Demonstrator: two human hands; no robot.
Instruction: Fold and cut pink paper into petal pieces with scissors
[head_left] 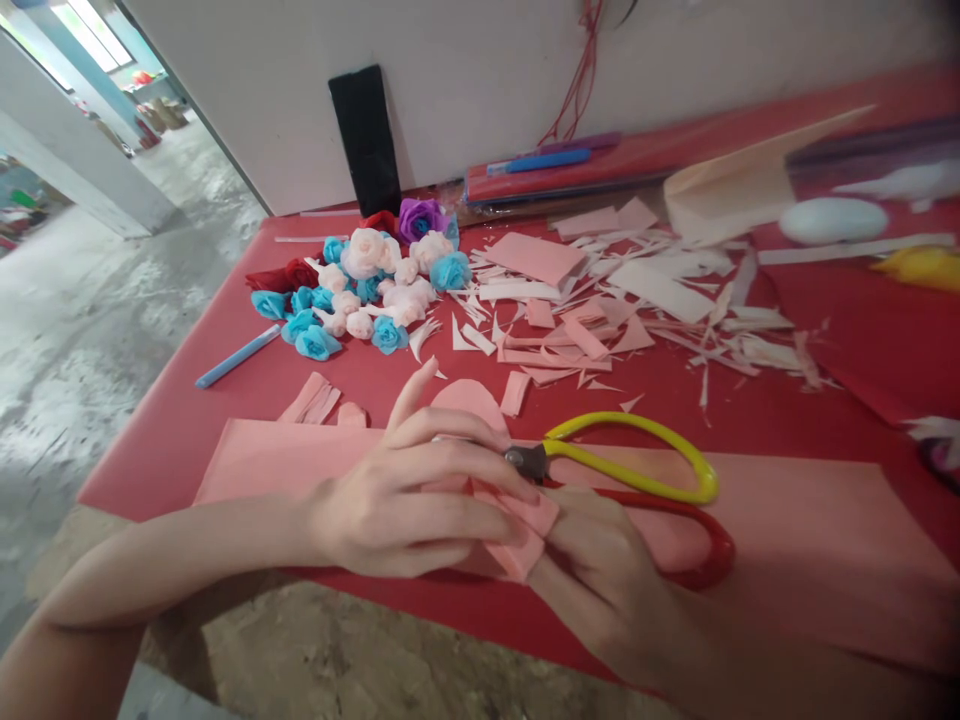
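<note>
We pinch folded pink paper (516, 556) between left hand (416, 490) and right hand (604, 550), scissors (615, 470) just beside our grip, flowers (367, 252) beyond.

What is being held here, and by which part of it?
Folded pink paper: the right grip holds its right edge; the left grip covers its left side.

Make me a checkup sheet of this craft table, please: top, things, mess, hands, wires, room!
Surface: red table, partly covered by a long pink sheet.
Job's things: folded pink paper at the hands; scissors, blades mostly hidden.
Clutter: pink and white scraps; a pile of coloured flowers; a blue pen.
Hands: left hand over the folded pink paper, right hand at its edge; grips partly hidden.
Cables: thin red strands by the wall; cord or string, can't tell.
Surroundings: grey floor at left.
</note>
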